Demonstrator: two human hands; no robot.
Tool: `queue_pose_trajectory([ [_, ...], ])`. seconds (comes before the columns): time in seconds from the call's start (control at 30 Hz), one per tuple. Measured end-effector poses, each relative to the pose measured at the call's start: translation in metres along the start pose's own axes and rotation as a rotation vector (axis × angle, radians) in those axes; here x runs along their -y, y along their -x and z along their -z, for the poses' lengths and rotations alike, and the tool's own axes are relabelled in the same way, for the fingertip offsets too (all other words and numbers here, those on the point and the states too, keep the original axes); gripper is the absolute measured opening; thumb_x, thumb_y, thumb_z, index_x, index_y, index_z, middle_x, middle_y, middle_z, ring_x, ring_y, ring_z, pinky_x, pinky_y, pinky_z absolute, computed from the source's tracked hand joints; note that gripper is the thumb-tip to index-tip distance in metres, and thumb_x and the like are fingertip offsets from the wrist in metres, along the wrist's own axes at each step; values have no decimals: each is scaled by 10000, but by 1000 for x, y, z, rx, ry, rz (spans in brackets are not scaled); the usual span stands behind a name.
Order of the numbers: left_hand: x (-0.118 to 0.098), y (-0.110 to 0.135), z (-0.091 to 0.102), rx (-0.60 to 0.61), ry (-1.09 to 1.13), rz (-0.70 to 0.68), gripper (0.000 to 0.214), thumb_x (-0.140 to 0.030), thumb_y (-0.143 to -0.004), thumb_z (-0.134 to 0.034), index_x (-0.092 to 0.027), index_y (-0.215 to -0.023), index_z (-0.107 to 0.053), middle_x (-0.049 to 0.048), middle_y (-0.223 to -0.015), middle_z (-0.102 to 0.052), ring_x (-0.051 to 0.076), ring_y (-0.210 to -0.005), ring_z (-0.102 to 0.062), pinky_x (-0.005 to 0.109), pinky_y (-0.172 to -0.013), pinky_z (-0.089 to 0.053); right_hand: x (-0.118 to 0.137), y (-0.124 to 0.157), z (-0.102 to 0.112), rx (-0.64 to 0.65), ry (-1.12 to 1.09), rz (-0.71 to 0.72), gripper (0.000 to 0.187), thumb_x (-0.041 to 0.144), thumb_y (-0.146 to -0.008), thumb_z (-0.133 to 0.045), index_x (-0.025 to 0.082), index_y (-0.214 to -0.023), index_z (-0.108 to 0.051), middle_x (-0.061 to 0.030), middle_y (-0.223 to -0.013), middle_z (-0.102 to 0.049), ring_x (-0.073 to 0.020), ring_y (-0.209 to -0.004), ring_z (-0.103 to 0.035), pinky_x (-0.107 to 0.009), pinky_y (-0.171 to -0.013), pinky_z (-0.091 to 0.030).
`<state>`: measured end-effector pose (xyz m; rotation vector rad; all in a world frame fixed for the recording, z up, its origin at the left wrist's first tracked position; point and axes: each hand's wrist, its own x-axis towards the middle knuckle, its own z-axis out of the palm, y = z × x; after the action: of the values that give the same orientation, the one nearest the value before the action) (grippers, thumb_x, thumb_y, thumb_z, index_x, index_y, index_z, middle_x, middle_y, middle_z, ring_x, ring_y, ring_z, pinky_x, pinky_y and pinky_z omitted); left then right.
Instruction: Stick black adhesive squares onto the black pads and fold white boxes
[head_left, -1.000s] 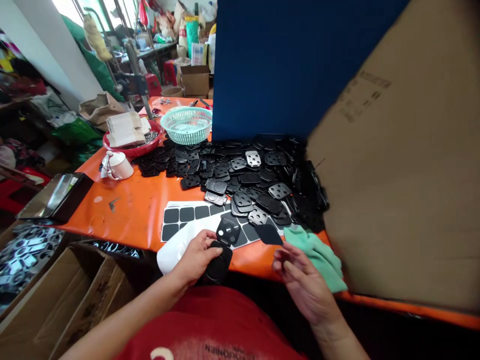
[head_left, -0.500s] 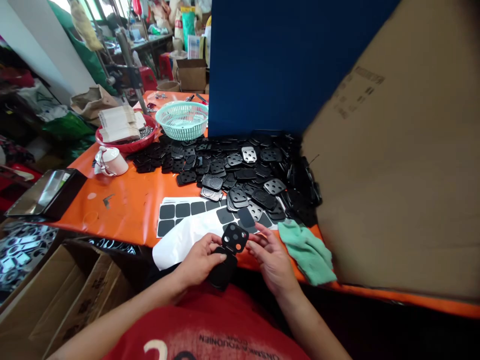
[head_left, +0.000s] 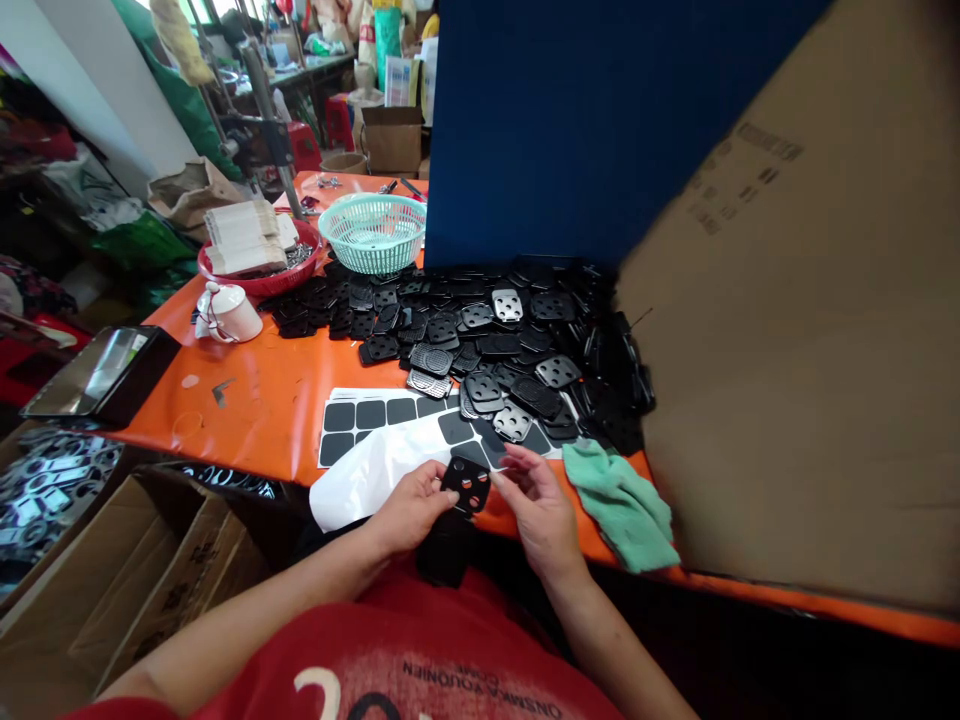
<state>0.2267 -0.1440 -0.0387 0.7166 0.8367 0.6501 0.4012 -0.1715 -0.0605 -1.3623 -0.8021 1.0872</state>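
Observation:
My left hand (head_left: 415,506) is closed on the near left edge of a black metal plate (head_left: 468,484) with round holes, the thumb on top. Below the plate hangs a darker black piece (head_left: 444,552); whether the two are joined cannot be made out. My right hand (head_left: 541,515) is at the plate's right edge, thumb tip at or against it and the other fingers apart and slightly curled. Just beyond the hands lie white sheets of black rounded-square stickers (head_left: 370,413), with a white backing sheet (head_left: 360,478) curling over the table edge.
A heap of black plates (head_left: 480,345) covers the back of the orange table (head_left: 274,415). A green cloth (head_left: 622,505) lies at right, beside a tall cardboard panel (head_left: 795,380). At left are a mint basket (head_left: 375,235), a red basin (head_left: 281,283) and a lidded white cup (head_left: 229,314).
The perforated plate has tilted and come down over the darker piece, and my left thumb now rests on it. My right hand stays close to its right edge. The view has shifted slightly.

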Motion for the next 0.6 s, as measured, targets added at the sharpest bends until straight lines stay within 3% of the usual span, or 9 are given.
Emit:
queue_pose_trajectory([
  [0.07, 5, -2, 2, -50, 8, 34, 373, -290, -621, -762, -181, -865, -500, 36, -792, -708, 141, -633, -634, 266, -633, -457, 2, -4, 6, -87, 85, 120, 305, 382, -741, -770, 254, -1004, -686, -16, -974, -629, -179, -900, -584, -332, -852, -474],
  [0.13, 10, -4, 5, -84, 1, 79, 385, -177, -569, -717, -178, -887, -498, 27, -773, -703, 132, -608, -619, 246, -594, -431, 6, -6, 12, -123, 93, 117, 237, 408, -751, -755, 236, -905, -701, -13, -898, -634, -177, -858, -575, -329, -836, -460],
  [0.37, 18, -8, 11, -127, -36, 119, 414, -61, -505, -585, -166, -897, -502, -29, -665, -643, 101, -560, -569, 204, -535, -364, 8, -1, 11, 42, 52, -201, 328, 470, -651, -801, 183, -761, -686, -3, -656, -605, -122, -580, -485, -243, -524, -382],
  [0.6, 25, -10, 15, -104, -33, 129, 419, -84, -549, -583, -152, -959, -528, -21, -653, -666, 102, -522, -553, 211, -515, -351, -6, -5, 1, 114, 84, -303, 295, 441, -645, -792, 181, -714, -671, 11, -620, -584, -118, -564, -469, -248, -539, -373],
])
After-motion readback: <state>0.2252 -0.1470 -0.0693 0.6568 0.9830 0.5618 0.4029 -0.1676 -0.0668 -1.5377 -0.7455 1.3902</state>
